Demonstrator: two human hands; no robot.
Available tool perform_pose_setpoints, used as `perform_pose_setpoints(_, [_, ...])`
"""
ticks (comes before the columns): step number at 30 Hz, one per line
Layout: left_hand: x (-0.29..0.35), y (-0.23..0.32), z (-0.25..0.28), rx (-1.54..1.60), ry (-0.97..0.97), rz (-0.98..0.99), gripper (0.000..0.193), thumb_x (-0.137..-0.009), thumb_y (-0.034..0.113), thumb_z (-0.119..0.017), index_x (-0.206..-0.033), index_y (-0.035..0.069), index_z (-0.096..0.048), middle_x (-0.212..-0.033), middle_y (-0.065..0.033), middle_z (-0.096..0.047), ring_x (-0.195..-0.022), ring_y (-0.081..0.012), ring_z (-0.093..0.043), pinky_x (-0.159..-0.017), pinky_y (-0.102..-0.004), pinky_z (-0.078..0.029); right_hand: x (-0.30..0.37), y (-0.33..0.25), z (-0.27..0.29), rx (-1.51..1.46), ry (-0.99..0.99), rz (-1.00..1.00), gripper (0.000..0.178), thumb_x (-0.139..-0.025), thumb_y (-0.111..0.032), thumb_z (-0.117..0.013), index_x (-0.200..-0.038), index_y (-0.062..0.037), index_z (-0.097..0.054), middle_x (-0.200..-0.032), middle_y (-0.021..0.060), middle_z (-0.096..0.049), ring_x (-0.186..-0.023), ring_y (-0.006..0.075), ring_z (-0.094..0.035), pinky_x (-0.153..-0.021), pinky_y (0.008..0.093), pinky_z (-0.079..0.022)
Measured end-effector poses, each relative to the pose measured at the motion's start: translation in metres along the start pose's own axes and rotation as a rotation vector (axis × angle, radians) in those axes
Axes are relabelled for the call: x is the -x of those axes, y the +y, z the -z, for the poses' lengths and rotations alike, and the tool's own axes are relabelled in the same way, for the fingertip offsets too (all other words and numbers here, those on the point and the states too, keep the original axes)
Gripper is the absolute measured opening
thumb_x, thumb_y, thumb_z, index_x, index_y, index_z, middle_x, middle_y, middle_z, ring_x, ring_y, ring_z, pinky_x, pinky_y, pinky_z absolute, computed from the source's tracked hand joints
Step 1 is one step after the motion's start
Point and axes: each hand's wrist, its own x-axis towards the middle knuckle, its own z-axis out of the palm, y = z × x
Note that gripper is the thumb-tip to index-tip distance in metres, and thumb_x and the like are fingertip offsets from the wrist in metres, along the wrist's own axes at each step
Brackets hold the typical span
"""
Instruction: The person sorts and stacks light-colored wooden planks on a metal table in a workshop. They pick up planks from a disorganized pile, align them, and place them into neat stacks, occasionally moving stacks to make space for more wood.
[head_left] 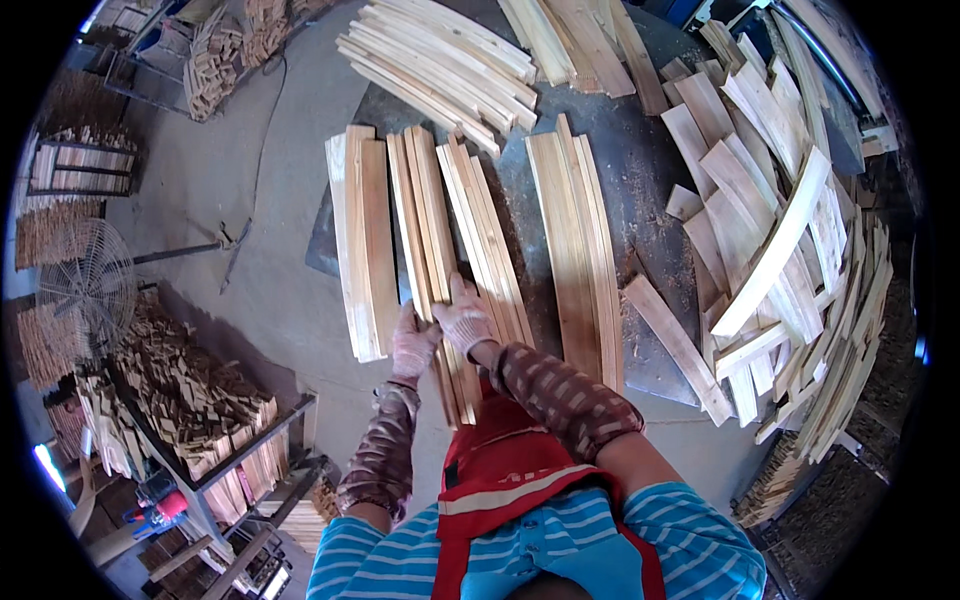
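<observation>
Both my hands, in pale gloves, are at the near half of a narrow bundle of wooden slats (425, 220) that lies lengthwise and overhangs the table edge toward my apron. My left hand (413, 345) grips its left side. A little farther up, my right hand (463, 317) holds it from the right, with the fingers over the slats. To the left lies a wider group of boards (368, 240). Close on the right is another bundle of slats (485, 230), and beyond it a broader one (575, 250). The undersides of the held slats are hidden.
The dark table (650, 240) carries a row of slats (440, 65) at the far side and a loose heap of boards (750, 220) at the right. One single board (678, 345) lies slanted beside the heap. At left stand a fan (85, 285) and a rack of wood pieces (195, 390).
</observation>
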Motion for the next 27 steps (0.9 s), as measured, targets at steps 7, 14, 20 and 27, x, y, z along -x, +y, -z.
perform_pose_setpoints(7, [-0.005, -0.016, 0.015, 0.209, -0.063, 0.138, 0.057, -0.082, -0.008, -0.066, -0.135, 0.007, -0.052, -0.099, 0.0005, -0.066, -0.072, -0.0066, -0.058, -0.058, -0.0231, -0.048, 0.014, 0.015, -0.016, -0.144, 0.115, 0.008, 0.072, -0.087, -0.044, -0.066, -0.146, -0.0111, -0.042, -0.136, 0.0216, -0.057, -0.121, 0.0409, -0.059, -0.099, 0.0459, -0.048])
perform_pose_setpoints(14, [-0.007, 0.005, 0.012, 0.133, -0.064, 0.230, 0.048, -0.082, -0.005, -0.067, -0.128, 0.007, -0.056, -0.083, 0.0024, -0.062, -0.065, -0.0071, -0.055, -0.054, -0.0231, -0.042, 0.008, 0.030, -0.022, -0.098, 0.209, -0.068, 0.073, -0.094, -0.039, -0.059, -0.154, -0.0046, -0.035, -0.121, 0.0237, -0.065, -0.105, 0.0380, -0.067, -0.086, 0.0477, -0.055])
perform_pose_setpoints(20, [-0.002, 0.000, 0.005, 0.170, 0.041, 0.204, 0.039, -0.084, -0.004, -0.067, -0.120, 0.007, -0.059, -0.078, 0.0012, -0.061, -0.062, -0.0082, -0.054, -0.051, -0.0246, -0.043, 0.041, 0.005, 0.016, 0.171, 0.270, 0.222, 0.054, -0.094, -0.019, -0.059, -0.141, 0.0031, -0.047, -0.103, 0.0233, -0.068, -0.086, 0.0357, -0.071, -0.069, 0.0462, -0.057])
perform_pose_setpoints(27, [-0.005, -0.006, -0.021, 0.146, 0.110, -0.033, 0.040, -0.085, 0.002, -0.071, -0.121, 0.002, -0.053, -0.089, -0.0037, -0.064, -0.075, -0.0138, -0.062, -0.061, -0.0294, -0.052, 0.087, 0.033, 0.146, -0.465, 0.365, 0.127, 0.024, -0.098, -0.015, -0.064, -0.118, -0.0028, -0.065, -0.093, 0.0012, -0.065, -0.079, 0.0130, -0.062, -0.065, 0.0310, -0.050])
